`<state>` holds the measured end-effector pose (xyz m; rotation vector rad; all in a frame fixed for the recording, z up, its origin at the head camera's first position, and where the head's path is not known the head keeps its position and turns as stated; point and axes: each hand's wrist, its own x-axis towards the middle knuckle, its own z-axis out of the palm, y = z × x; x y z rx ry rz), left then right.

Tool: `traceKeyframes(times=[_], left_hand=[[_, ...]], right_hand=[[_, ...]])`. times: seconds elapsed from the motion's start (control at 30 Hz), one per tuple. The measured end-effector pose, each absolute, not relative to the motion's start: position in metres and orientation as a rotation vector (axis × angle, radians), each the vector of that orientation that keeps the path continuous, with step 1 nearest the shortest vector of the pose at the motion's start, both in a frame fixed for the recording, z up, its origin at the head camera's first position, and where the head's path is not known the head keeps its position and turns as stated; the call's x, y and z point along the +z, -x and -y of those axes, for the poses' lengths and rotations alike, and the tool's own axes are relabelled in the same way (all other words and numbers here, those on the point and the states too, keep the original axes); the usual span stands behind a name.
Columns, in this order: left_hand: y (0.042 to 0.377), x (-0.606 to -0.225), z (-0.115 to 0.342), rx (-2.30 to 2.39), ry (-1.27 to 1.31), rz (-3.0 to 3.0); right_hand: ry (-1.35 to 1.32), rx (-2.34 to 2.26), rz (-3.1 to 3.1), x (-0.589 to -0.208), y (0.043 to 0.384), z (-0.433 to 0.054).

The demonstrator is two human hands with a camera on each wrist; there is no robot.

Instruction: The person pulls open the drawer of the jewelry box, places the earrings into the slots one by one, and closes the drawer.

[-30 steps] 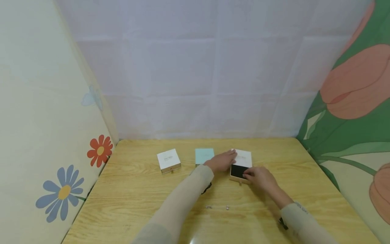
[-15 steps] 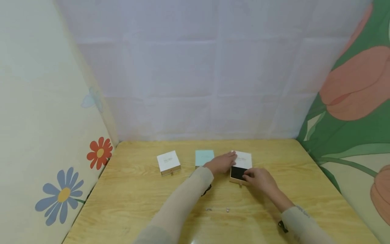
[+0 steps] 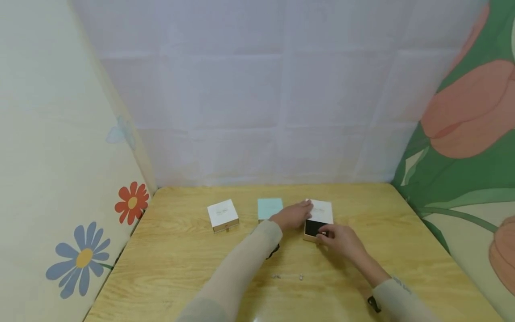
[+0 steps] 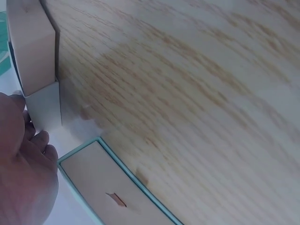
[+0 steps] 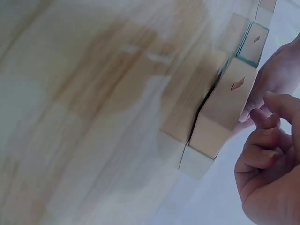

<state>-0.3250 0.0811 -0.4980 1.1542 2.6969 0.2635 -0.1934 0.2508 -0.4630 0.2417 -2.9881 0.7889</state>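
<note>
A white drawer box (image 3: 322, 210) stands at the right, its black-lined drawer (image 3: 311, 228) pulled out toward me. My left hand (image 3: 293, 214) holds the left side of its sleeve, fingers reaching over the top edge. In the left wrist view, this hand (image 4: 28, 164) is beside the white sleeve (image 4: 44, 108). Over the drawer's front right corner, my right hand (image 3: 339, 239) pinches a small shiny piece of jewelry (image 3: 324, 233), too small to name. In the right wrist view, that hand (image 5: 274, 164) has curled fingers near the drawer front (image 5: 225, 105) with its pull tab.
A turquoise box (image 3: 270, 205) stands just left of the white one, partly behind my left hand. Farther left is another white drawer box (image 3: 223, 213), shut. Small shiny jewelry pieces (image 3: 276, 276) and another small piece (image 3: 301, 277) lie on the wooden table (image 3: 181, 264) nearer me.
My right hand has shifted slightly left and its thumb and forefinger have spread, with a shiny bit now showing between them. The left hand and the boxes stay in place.
</note>
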Motion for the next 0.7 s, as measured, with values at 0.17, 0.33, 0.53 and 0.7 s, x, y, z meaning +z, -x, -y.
traceKeyframes(times=[0.17,0.33,0.53,0.7], left_hand=[[0.327,-0.5,-0.082,0.227,-1.178,-2.705],[0.326,-0.498,-0.081,0.23,-1.177,-2.709],[0.321,-0.494,-0.08,0.26,-1.165,-2.71],[0.323,-0.494,-0.081,0.213,-1.183,-2.722]], right_hand=[[-0.301,0.829,2.958,-0.466,0.189,-0.245],[-0.316,0.872,2.969,-0.463,0.18,-0.236],[-0.478,0.946,2.965,-0.462,0.169,-0.227],[-0.585,0.987,2.966,-0.467,0.163,-0.223]])
